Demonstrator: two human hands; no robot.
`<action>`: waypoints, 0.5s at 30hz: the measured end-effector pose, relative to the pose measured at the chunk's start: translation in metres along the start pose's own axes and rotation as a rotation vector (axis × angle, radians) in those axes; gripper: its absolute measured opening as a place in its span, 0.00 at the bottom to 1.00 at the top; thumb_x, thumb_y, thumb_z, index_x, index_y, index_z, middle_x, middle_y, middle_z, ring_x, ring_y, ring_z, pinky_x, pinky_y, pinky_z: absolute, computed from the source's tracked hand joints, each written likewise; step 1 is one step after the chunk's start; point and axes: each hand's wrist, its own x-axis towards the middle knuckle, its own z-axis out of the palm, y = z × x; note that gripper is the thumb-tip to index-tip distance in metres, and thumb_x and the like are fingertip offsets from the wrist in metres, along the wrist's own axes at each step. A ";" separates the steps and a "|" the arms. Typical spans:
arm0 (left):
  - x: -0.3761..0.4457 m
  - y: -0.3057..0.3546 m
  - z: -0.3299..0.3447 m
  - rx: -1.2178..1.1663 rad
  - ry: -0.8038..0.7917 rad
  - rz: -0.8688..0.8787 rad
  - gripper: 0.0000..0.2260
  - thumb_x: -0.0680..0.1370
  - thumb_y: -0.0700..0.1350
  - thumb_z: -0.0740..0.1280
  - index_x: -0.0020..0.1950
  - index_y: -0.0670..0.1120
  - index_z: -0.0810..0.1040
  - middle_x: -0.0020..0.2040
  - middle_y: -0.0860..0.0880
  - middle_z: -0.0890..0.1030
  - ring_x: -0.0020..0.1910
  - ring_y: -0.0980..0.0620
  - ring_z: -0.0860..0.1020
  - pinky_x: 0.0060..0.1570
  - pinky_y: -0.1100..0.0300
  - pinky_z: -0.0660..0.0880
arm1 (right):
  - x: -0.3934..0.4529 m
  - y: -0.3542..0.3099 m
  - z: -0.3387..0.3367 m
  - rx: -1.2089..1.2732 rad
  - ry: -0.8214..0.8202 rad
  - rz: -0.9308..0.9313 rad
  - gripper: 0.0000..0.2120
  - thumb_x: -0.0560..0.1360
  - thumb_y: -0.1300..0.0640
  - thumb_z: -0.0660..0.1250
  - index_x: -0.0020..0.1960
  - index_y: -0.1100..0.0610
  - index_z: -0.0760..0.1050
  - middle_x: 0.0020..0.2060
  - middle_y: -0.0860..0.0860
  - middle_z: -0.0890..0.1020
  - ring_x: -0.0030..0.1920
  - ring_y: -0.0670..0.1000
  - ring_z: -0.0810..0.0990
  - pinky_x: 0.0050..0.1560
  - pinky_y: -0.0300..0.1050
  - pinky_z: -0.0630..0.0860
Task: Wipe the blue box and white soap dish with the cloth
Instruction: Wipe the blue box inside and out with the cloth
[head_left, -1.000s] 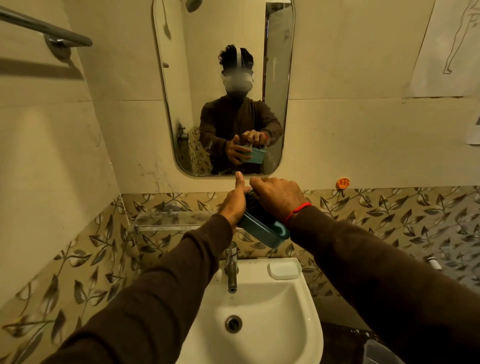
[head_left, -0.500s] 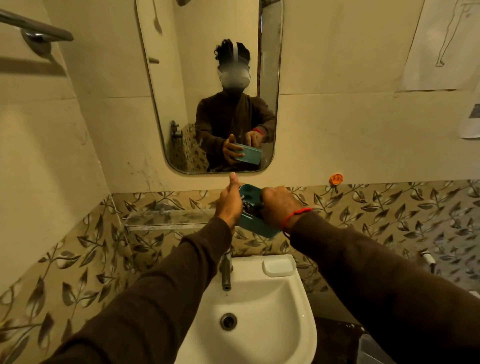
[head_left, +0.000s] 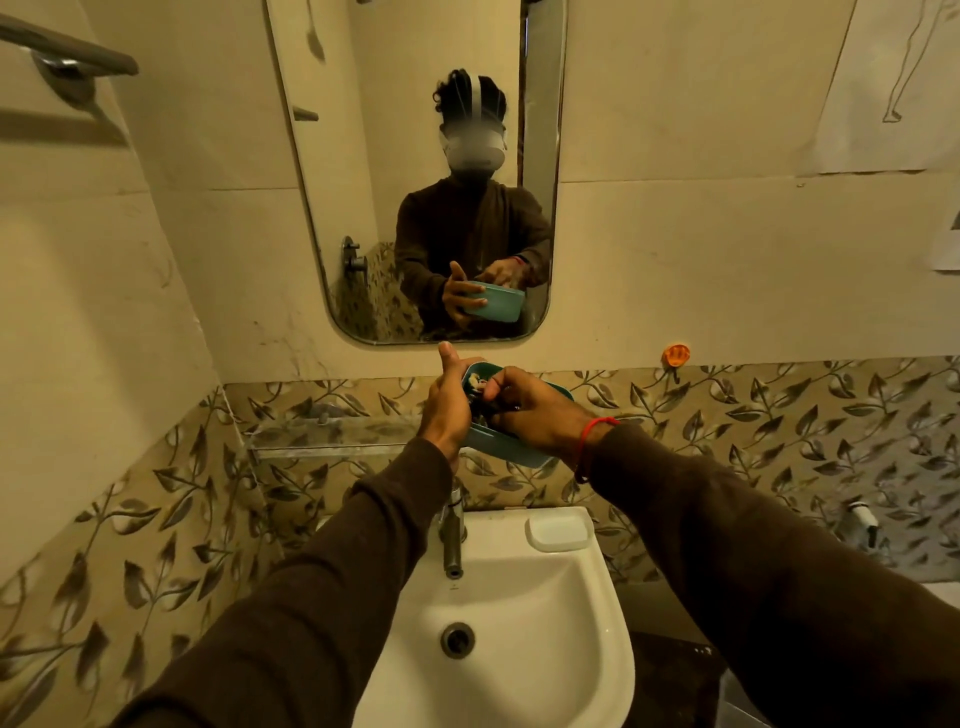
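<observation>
I hold the blue box (head_left: 511, 451) up over the sink, just below the mirror, with its open side tilted toward me. My left hand (head_left: 448, 408) grips its left end, thumb pointing up. My right hand (head_left: 530, 410) is pressed into the box, fingers closed on a small dark cloth (head_left: 479, 388) that is mostly hidden inside. The white soap dish (head_left: 559, 533) rests on the back right corner of the white sink (head_left: 587, 618), apart from both hands.
A metal tap (head_left: 452, 530) stands under the box. A glass shelf (head_left: 332, 434) runs along the tiled wall at left. The mirror (head_left: 415, 171) hangs above, a towel rail (head_left: 67, 49) is at upper left, and an orange hook (head_left: 675, 355) is on the wall at right.
The box has tipped so its open side faces me more. My right hand has pushed deeper into it with the cloth. Both hands stay above the tap.
</observation>
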 end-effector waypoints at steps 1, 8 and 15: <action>0.000 0.001 -0.002 0.001 -0.016 0.008 0.33 0.74 0.75 0.47 0.48 0.57 0.85 0.54 0.42 0.85 0.59 0.41 0.81 0.65 0.37 0.75 | -0.002 -0.001 0.000 -0.003 -0.008 -0.028 0.11 0.77 0.70 0.61 0.51 0.54 0.70 0.48 0.51 0.81 0.47 0.46 0.79 0.38 0.31 0.76; 0.002 -0.003 -0.015 0.023 -0.020 0.085 0.32 0.73 0.75 0.48 0.45 0.59 0.86 0.45 0.52 0.87 0.55 0.47 0.82 0.60 0.47 0.77 | -0.004 -0.008 -0.004 -0.548 -0.102 -0.281 0.04 0.78 0.60 0.63 0.48 0.53 0.69 0.47 0.54 0.80 0.48 0.55 0.78 0.48 0.48 0.75; -0.003 -0.020 -0.028 -0.059 0.003 0.035 0.31 0.78 0.71 0.47 0.51 0.56 0.84 0.52 0.46 0.86 0.59 0.43 0.81 0.60 0.46 0.78 | 0.001 -0.016 0.005 -0.927 -0.249 -0.315 0.03 0.80 0.55 0.59 0.49 0.51 0.64 0.46 0.53 0.73 0.44 0.54 0.74 0.42 0.47 0.70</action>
